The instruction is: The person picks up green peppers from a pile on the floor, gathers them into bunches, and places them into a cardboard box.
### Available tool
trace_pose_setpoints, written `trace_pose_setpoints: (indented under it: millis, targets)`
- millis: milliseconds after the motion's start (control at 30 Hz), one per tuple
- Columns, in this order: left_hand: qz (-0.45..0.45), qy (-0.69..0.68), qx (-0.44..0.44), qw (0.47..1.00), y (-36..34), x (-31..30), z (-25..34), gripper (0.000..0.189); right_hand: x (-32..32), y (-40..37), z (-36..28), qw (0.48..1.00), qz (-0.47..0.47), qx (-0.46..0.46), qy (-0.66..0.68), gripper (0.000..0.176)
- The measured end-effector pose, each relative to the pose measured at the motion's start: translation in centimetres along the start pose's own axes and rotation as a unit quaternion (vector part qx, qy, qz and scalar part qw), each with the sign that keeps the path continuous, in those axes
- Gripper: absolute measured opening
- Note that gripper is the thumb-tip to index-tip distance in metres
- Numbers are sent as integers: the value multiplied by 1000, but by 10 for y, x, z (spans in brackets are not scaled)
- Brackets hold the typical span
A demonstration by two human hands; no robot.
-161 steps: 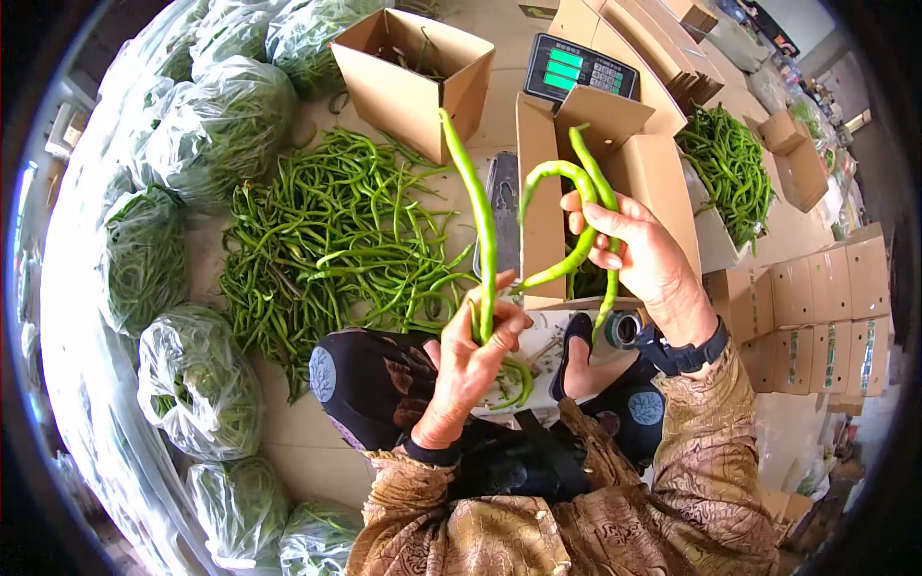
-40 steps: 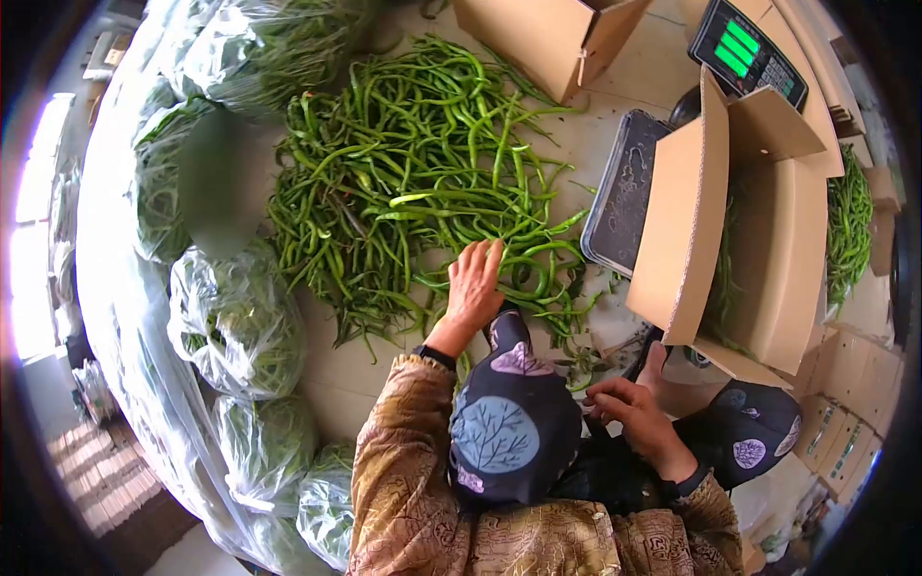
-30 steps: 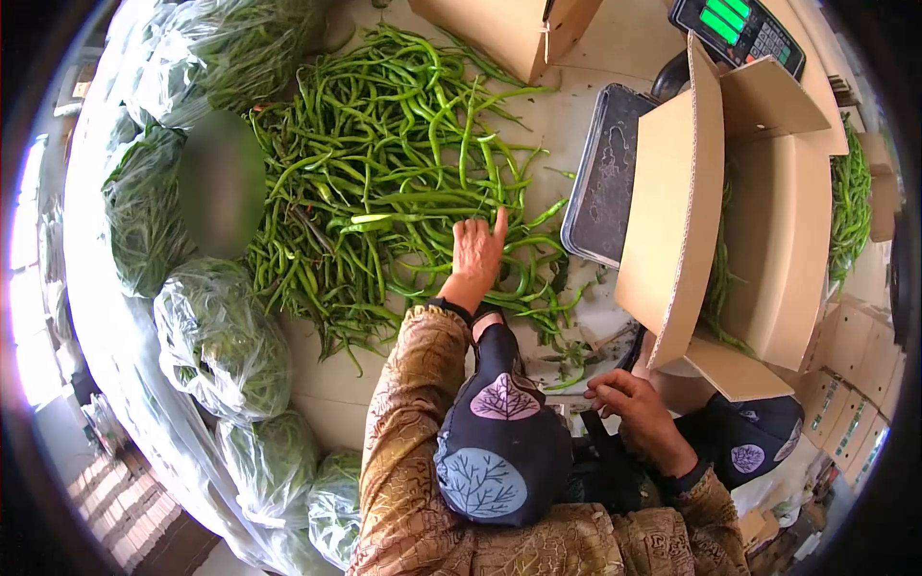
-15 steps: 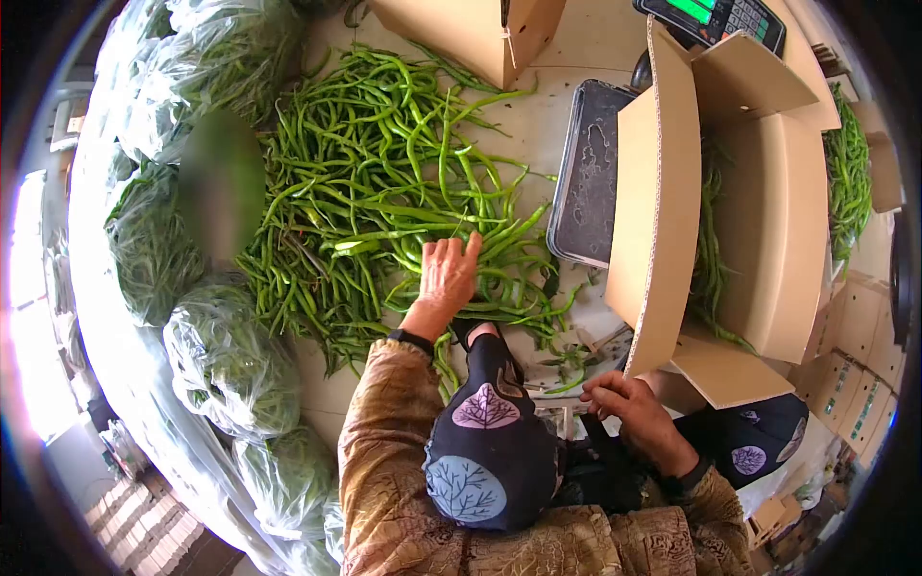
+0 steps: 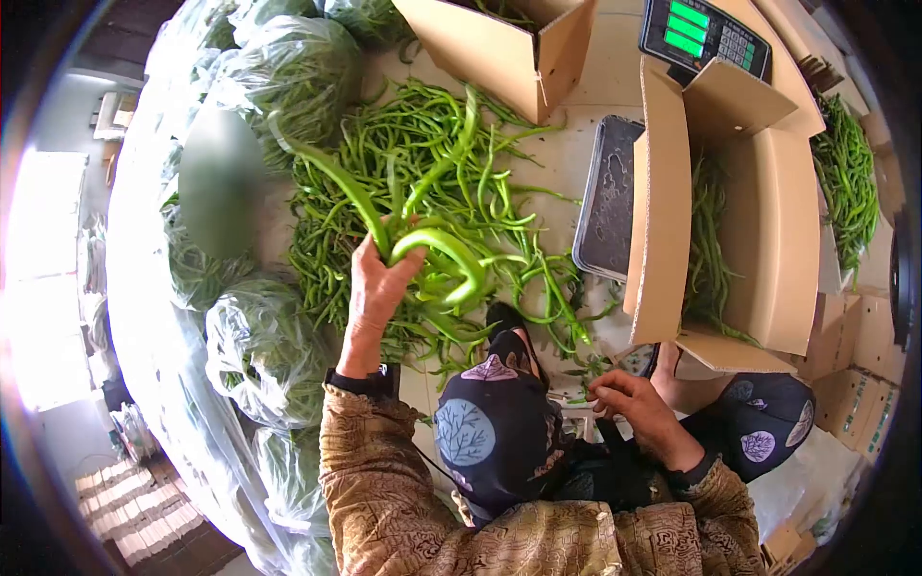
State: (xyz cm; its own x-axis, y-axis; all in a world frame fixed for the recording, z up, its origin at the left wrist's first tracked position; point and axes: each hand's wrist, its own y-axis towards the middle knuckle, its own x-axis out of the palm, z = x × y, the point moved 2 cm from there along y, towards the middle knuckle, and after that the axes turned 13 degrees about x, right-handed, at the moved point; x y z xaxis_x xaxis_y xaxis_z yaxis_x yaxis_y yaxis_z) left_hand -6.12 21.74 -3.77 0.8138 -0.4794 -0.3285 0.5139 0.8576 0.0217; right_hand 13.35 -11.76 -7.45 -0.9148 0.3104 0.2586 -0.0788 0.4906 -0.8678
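My left hand point(image 5: 376, 288) is closed around several long green chili peppers point(image 5: 437, 240), raised over the pile. They stick out upward and to the right, some of them curled. Below lies a broad heap of loose green chili peppers point(image 5: 327, 206) on the floor. My right hand point(image 5: 642, 415) hovers by my knees, thumb and fingers pressed together; whatever is in them, if anything, is too small to make out. Beside it on the right stands an open cardboard box point(image 5: 663, 206) on its scale, with green peppers point(image 5: 709, 230) at the bottom.
Filled clear plastic bags point(image 5: 264, 355) line the left side. A second cardboard box point(image 5: 480, 58) stands at the back. The scale's display point(image 5: 706, 38) is lit green, near a dark platform point(image 5: 607, 206). More peppers point(image 5: 845, 173) lie at far right.
My left hand has lifted from the heap with a bunch of green chili peppers and moved left. The view has shifted slightly. My right hand stays near my knees.
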Motion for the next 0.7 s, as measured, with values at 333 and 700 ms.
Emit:
trace_pose_setpoints:
  millis: [333, 700]
  targets:
    - [141, -359, 127, 914, 0, -54, 71, 54, 12, -23, -28, 994, -17, -105, -34, 25]
    - [75, -525, 105, 841, -46, -17, 169, 43, 19, -76, -72, 963, 21, -270, 4, 19]
